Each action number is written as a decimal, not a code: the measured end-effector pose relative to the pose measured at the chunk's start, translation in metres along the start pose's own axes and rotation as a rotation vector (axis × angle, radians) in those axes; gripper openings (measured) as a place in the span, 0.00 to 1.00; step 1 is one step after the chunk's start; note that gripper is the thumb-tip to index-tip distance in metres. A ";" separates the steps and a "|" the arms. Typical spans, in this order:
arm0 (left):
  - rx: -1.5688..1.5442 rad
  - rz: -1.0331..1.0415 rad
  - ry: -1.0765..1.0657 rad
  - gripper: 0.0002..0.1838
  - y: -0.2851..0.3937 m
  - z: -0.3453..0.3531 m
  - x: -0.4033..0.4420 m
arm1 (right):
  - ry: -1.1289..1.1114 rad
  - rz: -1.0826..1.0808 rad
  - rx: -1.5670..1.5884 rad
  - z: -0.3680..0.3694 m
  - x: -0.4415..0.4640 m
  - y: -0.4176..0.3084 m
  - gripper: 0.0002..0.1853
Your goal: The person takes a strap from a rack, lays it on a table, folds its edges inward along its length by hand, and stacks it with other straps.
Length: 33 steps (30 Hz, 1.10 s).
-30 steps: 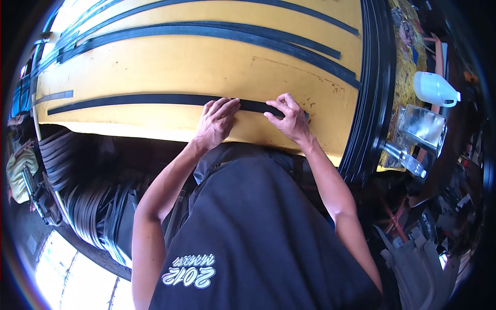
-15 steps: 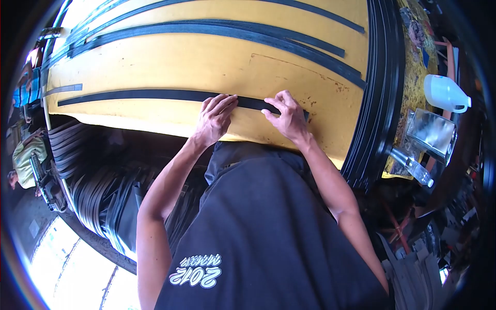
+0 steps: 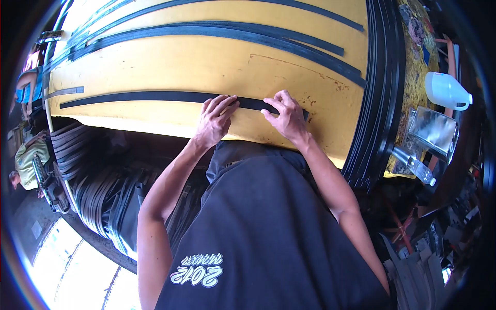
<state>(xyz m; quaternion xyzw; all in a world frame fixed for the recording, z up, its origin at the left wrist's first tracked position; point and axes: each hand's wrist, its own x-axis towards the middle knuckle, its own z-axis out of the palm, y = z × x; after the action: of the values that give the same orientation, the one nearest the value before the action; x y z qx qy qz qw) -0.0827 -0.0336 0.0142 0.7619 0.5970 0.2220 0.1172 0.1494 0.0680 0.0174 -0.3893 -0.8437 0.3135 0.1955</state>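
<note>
A long, thin black strip [image 3: 139,96] lies on a yellow tabletop [image 3: 170,62], close to the edge nearest the wearer and curving gently in the wide lens. Both hands are at its right-hand part, a short gap apart, with bare strip showing between them.

The left hand [image 3: 216,116] lies over the strip, its fingers nearly straight, held close together and angled to the right, tips on or just above the black surface. Its thumb is not clearly visible, so whether it grips the strip cannot be told.

The right hand [image 3: 285,114] is partly open, its fingers bent, thumb and forefinger curved toward the left hand with a small space between their tips. It is over the strip near the right end; no firm pinch shows, and contact under the fingers is hard to make out.

Farther across the tabletop run more dark strips [image 3: 217,32], some overlapping. A short grey strip [image 3: 64,92] lies at the left edge. Along the right side is a thick row of long black strips [image 3: 380,88]. Beyond it are a translucent jug [image 3: 445,90], a shiny metal tin [image 3: 433,129] and a clear bottle [image 3: 421,171].
</note>
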 end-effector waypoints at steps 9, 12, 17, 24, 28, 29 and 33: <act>0.005 -0.008 -0.010 0.28 0.000 0.003 -0.001 | 0.022 -0.004 0.003 0.000 0.000 -0.001 0.15; 0.003 -0.007 0.001 0.28 0.000 0.004 -0.001 | 0.023 -0.001 0.016 -0.002 -0.001 -0.002 0.15; 0.007 -0.017 0.006 0.28 0.002 0.003 -0.001 | -0.006 0.006 -0.019 -0.004 -0.001 -0.005 0.16; 0.005 -0.028 0.001 0.27 0.004 0.002 0.000 | -0.049 0.004 -0.085 -0.008 0.001 -0.010 0.17; 0.000 -0.027 0.003 0.27 0.003 0.003 0.000 | -0.069 0.011 -0.089 -0.010 0.002 -0.009 0.18; -0.001 -0.027 0.002 0.27 0.003 0.003 0.000 | -0.076 0.020 -0.092 -0.011 0.003 -0.010 0.18; -0.003 -0.022 0.000 0.28 0.002 0.002 -0.001 | -0.088 0.046 -0.081 -0.012 0.002 -0.010 0.18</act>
<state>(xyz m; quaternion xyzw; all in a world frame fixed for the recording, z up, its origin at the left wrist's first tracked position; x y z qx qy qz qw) -0.0799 -0.0345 0.0129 0.7551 0.6050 0.2218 0.1208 0.1496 0.0692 0.0335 -0.4021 -0.8544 0.3002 0.1349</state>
